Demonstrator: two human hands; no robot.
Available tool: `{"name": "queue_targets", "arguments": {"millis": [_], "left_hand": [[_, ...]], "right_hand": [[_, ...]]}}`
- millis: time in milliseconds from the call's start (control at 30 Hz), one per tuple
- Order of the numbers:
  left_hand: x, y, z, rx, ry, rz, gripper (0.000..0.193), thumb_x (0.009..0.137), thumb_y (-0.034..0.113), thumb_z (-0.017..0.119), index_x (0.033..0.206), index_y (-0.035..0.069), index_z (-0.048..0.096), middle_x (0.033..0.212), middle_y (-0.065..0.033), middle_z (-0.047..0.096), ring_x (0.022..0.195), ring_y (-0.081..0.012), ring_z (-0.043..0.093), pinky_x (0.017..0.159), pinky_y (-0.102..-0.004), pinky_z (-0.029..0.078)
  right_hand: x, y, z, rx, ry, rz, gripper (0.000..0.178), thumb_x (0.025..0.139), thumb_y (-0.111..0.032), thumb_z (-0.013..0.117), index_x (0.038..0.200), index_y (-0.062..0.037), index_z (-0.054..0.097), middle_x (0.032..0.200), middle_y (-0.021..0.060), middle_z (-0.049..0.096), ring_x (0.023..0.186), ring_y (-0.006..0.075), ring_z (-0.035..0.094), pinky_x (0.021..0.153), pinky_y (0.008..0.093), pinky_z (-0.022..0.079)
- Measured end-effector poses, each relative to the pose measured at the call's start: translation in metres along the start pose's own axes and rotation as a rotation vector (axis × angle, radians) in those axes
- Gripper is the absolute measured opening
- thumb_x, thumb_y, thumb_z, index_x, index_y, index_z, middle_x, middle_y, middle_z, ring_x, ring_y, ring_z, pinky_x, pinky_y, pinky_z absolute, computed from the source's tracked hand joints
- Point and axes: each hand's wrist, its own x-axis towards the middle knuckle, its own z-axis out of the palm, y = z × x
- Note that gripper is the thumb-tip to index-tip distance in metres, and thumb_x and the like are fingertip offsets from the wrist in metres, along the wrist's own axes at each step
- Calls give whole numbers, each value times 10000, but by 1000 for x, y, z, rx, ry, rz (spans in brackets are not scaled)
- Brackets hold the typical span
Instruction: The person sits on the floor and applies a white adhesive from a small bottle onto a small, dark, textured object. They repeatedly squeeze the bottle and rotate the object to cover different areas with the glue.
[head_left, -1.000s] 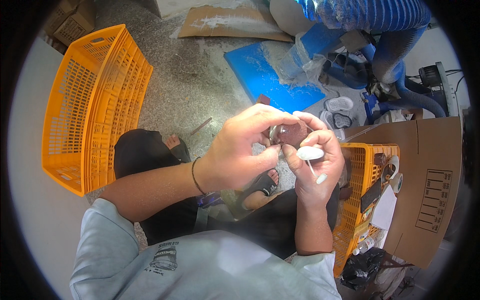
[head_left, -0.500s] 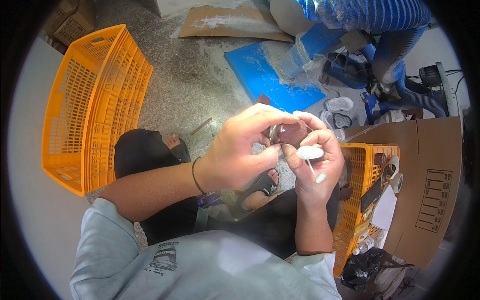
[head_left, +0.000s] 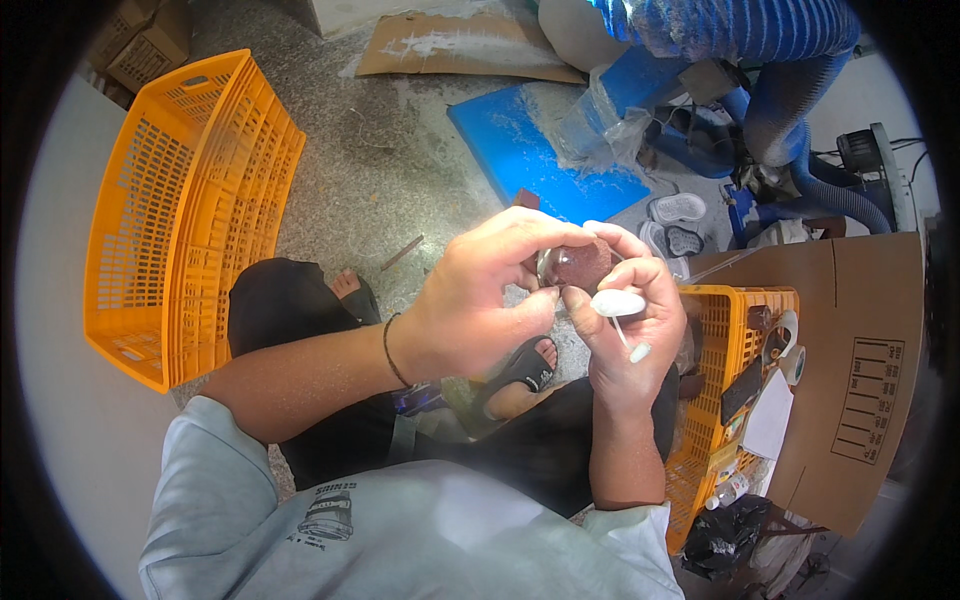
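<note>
Both hands meet above my lap around a rounded reddish-brown piece (head_left: 582, 265) with a glossy, see-through-looking left rim and a grainy right side. My left hand (head_left: 490, 280) pinches its left edge between thumb and fingers. On the other side, my right hand (head_left: 636, 300) grips it with thumb and fingertips. A white oval piece (head_left: 618, 303), joined by a thin stem to a smaller white tip (head_left: 640, 353), also sits in my right hand, against the fingers and palm. Fine pale dust covers my forearms. The piece's exact kind cannot be made out.
Stacked orange crates (head_left: 180, 230) stand at left. Another orange crate (head_left: 705, 440) at right carries tape rolls, papers and a bottle, beside a cardboard sheet (head_left: 850, 400). Ahead lie a dusty blue board (head_left: 520, 150), blue hoses (head_left: 790, 100) and grey-white shoes (head_left: 678, 208).
Both hands keep the same grip. The rounded piece and the white piece's lower tip have shifted very slightly to the left.
</note>
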Motion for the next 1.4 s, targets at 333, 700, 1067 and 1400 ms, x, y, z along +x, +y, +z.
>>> {"name": "queue_targets", "arguments": {"millis": [333, 700, 1067, 1400], "left_hand": [[0, -1, 0, 7, 5, -2, 469, 811, -28, 621, 1278, 12, 638, 1109, -150, 636, 982, -216, 667, 808, -314, 583], [0, -2, 0, 0, 7, -6, 474, 813, -23, 627, 1286, 15, 634, 1114, -151, 635, 986, -213, 672, 801, -312, 586], [-1, -2, 0, 10, 4, -14, 478, 815, -28, 626, 1291, 14, 631, 1120, -156, 631, 992, -217, 674, 809, -314, 585], [0, 2, -2, 2, -10, -28, 477, 819, -35, 615, 1293, 7, 628, 1131, -163, 625, 997, -220, 676, 817, -317, 587]], "right_hand": [[0, 0, 1, 9, 13, 16, 358, 796, -224, 869, 867, -43, 569, 1297, 183, 622, 1111, 208, 612, 964, 347, 492], [0, 1, 1, 28, 11, 17, 347, 791, -205, 866, 868, -44, 569, 1296, 181, 622, 1115, 206, 611, 968, 348, 491], [0, 1, 2, 13, 15, 12, 314, 793, -160, 847, 867, -45, 564, 1288, 181, 623, 1109, 204, 611, 968, 346, 489], [0, 1, 0, 17, -12, 4, 293, 783, -80, 831, 888, -63, 558, 1312, 199, 608, 1135, 199, 606, 985, 350, 485]]}}
